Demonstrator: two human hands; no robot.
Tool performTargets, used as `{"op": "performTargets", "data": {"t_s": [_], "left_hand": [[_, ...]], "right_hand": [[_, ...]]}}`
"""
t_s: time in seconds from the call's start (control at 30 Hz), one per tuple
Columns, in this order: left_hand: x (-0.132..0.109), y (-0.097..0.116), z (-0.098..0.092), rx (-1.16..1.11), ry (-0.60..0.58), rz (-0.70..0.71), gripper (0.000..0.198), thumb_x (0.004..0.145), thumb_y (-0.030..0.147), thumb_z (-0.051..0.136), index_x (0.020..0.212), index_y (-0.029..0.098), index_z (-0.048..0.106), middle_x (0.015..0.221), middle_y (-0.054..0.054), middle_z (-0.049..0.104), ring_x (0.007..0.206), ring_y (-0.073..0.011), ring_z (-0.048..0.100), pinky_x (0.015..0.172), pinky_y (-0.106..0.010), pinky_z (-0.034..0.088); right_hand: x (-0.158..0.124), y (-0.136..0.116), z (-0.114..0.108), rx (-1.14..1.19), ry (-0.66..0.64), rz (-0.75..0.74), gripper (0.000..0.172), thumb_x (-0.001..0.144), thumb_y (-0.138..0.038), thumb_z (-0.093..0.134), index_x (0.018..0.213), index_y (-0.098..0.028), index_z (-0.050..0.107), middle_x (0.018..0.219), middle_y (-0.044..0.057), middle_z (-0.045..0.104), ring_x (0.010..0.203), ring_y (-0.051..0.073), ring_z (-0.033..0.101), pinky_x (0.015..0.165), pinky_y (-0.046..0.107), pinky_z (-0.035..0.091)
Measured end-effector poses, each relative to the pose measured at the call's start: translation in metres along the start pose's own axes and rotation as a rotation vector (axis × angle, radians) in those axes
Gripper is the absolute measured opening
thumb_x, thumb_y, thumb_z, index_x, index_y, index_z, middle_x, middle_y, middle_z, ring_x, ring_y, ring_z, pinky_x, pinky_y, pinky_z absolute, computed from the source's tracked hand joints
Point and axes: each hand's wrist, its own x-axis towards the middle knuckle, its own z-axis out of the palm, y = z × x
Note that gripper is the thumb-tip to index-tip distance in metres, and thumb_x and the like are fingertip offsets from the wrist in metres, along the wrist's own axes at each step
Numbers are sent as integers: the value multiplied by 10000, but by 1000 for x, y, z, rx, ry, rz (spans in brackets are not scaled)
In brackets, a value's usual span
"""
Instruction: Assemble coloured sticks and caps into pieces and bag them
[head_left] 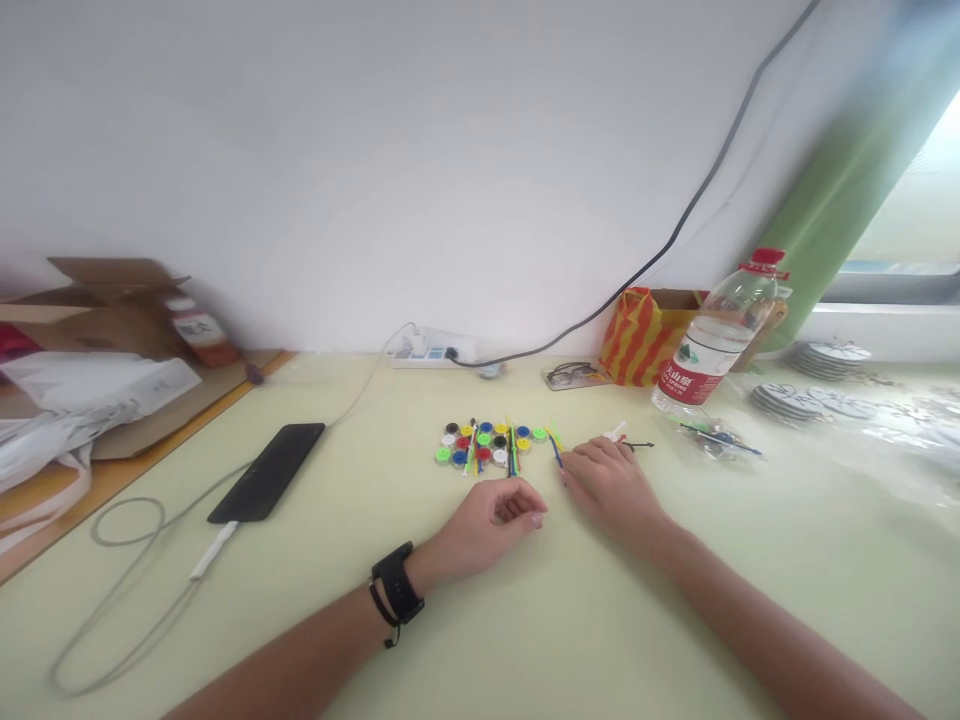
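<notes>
A cluster of small coloured round pieces (487, 443) with thin coloured sticks lies on the pale yellow table (570, 620). My left hand (491, 525), a black band on its wrist, rests just in front of the cluster with fingers curled and thumb meeting fingertips; what it holds, if anything, I cannot make out. My right hand (611, 485) lies palm down to the right, fingers stretched toward a blue stick (556, 452). A small white piece (615, 433) and a black stick lie just beyond that hand.
A black phone (268, 471) on a white cable lies at left. A power strip (435, 350) sits by the wall. A water bottle (712, 335), a striped bag (637, 337), glasses, and a clear packet of parts (720, 440) stand right. Boxes and bags crowd the far left.
</notes>
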Motion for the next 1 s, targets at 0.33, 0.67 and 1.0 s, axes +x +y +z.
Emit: {"op": "performTargets", "data": {"t_s": [0.33, 0.67, 1.0], "left_hand": [[0, -1, 1, -2, -2, -4, 161, 926, 327, 679, 940, 168, 698, 859, -39, 673, 798, -168, 593, 744, -282, 470], [0, 0, 0, -2, -2, 1, 182, 923, 348, 686, 932, 167, 698, 854, -40, 672, 784, -164, 590, 725, -273, 465], [0, 1, 0, -20, 1, 13, 202, 920, 371, 690, 922, 169, 705, 853, -47, 689, 784, -173, 608, 725, -281, 472]], "right_hand": [[0, 4, 5, 89, 6, 85, 188, 969, -307, 554, 944, -204, 709, 1013, 103, 755, 1012, 294, 649, 910, 455, 445], [1, 8, 1, 333, 179, 165, 239, 978, -320, 549, 1137, -196, 677, 1158, 138, 689, 1007, 285, 683, 870, 441, 559], [0, -3, -8, 529, 93, -31, 256, 990, -266, 548, 1214, -235, 668, 1205, 135, 681, 1071, 278, 690, 936, 439, 580]]}}
